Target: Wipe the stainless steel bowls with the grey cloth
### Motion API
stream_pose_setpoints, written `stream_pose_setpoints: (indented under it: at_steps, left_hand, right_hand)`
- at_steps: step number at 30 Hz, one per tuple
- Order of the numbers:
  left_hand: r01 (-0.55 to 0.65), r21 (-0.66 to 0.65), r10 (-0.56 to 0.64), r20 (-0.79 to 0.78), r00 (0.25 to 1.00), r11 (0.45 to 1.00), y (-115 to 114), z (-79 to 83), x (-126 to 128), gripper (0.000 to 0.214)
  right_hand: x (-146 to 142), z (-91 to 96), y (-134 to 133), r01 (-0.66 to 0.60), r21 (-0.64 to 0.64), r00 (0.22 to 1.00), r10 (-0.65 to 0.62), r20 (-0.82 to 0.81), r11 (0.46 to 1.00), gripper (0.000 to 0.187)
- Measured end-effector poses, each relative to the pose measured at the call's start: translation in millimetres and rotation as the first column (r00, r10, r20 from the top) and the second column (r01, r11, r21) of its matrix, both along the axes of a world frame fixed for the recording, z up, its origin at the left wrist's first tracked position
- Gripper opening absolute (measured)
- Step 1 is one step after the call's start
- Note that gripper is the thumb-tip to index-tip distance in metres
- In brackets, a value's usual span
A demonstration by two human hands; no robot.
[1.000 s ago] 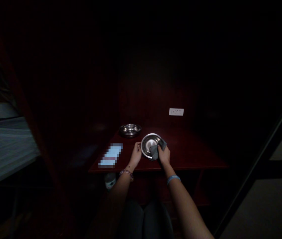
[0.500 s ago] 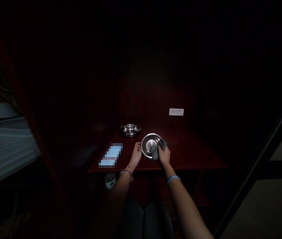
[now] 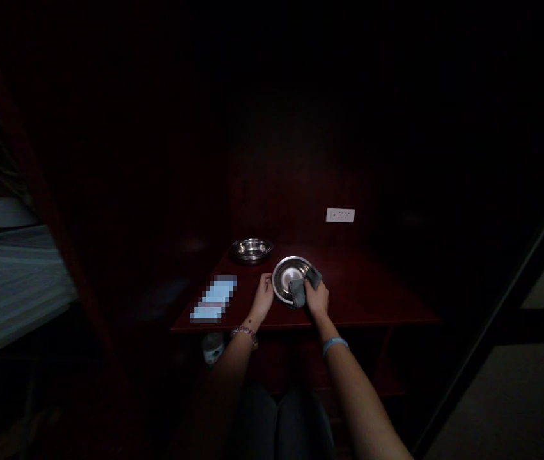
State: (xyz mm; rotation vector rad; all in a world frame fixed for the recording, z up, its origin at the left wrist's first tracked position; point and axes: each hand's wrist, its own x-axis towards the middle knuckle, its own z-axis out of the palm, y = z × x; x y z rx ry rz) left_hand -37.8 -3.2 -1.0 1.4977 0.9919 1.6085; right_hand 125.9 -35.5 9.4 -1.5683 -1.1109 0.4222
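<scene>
A shiny steel bowl (image 3: 286, 275) is held tilted toward me over the near part of a dark red table (image 3: 372, 294). My left hand (image 3: 262, 298) grips the bowl's left rim, fingers curled. My right hand (image 3: 317, 298) is closed on a grey cloth (image 3: 299, 289) that is pressed against the bowl's inside and right rim. A second steel bowl (image 3: 251, 249) stands upright farther back on the table, to the left.
A pale blurred flat item (image 3: 214, 299) lies at the table's left front. A white socket plate (image 3: 340, 215) is on the dark back wall. A bottle top (image 3: 213, 348) shows below the table edge. A bed (image 3: 7, 281) is at the left.
</scene>
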Motion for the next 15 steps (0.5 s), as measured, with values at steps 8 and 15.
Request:
stream_pose_setpoints:
  at_steps: [8, 15]
  left_hand:
    - [0.022, 0.001, -0.022, -0.004, 1.0, 1.0, -1.6, 2.5, 0.7, 0.014]
    - [0.037, -0.004, -0.036, 0.026, 0.999, 0.999, -3.8, 4.1, 1.1, 0.013]
  right_hand:
    - [-0.3, 0.3, -0.2, -0.013, 0.005, 1.0, 0.013, -0.018, 1.0, 0.038]
    - [-0.7, 1.7, -0.9, -0.009, -0.014, 1.0, 0.009, -0.005, 1.0, 0.038]
